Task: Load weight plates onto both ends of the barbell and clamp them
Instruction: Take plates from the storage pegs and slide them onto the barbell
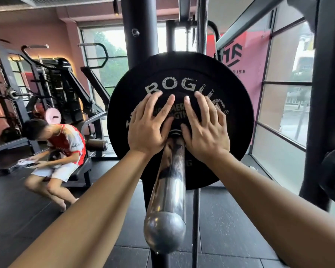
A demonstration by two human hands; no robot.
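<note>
A black weight plate (238,97) with worn white lettering sits on the chrome barbell sleeve (168,182), which points straight at me. My left hand (149,124) lies flat on the plate's face just left of the sleeve, fingers spread. Right of the sleeve, my right hand (205,126) presses flat on the plate in the same way. Neither hand holds anything. No clamp is visible on the sleeve.
Black rack uprights stand behind the plate (138,26) and at the right (325,93). A person in a red shirt (66,144) sits on a bench at the left. Gym machines (52,88) fill the left background. Glass windows (286,105) run along the right.
</note>
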